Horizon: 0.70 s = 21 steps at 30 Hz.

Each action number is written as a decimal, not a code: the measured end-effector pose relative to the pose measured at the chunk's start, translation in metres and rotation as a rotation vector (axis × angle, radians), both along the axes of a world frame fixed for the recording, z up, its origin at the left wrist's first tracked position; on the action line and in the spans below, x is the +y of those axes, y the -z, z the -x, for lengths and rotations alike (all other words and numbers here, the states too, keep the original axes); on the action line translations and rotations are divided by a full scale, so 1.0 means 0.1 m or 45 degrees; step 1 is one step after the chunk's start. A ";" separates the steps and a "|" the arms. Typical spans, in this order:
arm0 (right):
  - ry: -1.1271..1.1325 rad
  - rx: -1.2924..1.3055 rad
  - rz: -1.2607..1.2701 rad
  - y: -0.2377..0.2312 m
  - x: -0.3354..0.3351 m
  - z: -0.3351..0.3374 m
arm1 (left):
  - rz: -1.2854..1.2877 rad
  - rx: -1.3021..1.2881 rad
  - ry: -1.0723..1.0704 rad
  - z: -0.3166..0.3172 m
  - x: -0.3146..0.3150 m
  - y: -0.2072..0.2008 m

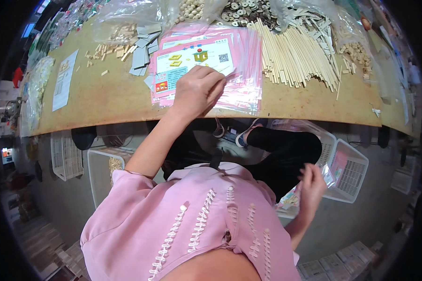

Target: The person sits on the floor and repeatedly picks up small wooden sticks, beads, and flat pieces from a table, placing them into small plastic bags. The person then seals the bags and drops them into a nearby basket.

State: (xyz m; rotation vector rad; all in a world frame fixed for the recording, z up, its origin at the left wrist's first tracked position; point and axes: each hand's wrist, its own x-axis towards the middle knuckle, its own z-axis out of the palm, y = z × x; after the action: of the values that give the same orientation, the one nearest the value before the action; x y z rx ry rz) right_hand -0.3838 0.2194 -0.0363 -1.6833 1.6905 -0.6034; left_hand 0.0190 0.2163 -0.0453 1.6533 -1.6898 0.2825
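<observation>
My left hand [199, 92] is over a stack of flat clear-and-pink plastic bags [246, 79] at the table's front edge. Its fingers are closed in a pinch at the lower right of the top bag with a printed card [173, 70]; the fingertips are partly hidden. The card carries a picture of a small yellow-green house. Down beside my right knee, my right hand [312, 187] hangs loosely open with its fingers apart, near a white plastic crate [358, 164] containing clear and pink packets [340, 164]. I see nothing held in it.
Thin wooden sticks [295, 56] lie right of the bags, grey rectangular pieces [143, 51] left. Behind are bags of wooden beads [190, 10] and dark round discs [253, 11]. Small wooden blocks [356, 51] lie at the far right. Another white crate [101, 168] stands under the table.
</observation>
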 end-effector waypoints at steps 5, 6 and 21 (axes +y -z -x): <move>-0.512 -0.721 -0.368 -0.15 -0.33 -1.08 | 0.131 0.102 0.140 0.01 0.26 -0.03; -0.562 -0.848 -0.473 -0.17 -0.42 -1.26 | 0.133 0.092 0.197 0.05 0.36 -0.04; -0.453 -0.871 -1.289 0.86 0.07 -1.30 | -0.695 0.993 0.364 0.56 1.52 0.83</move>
State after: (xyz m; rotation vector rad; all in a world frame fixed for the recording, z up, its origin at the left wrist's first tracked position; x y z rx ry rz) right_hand -0.2534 0.2263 -0.1220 -0.8410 0.8871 -0.0646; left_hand -0.0365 0.3685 -0.1284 1.5413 -1.3982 -0.9222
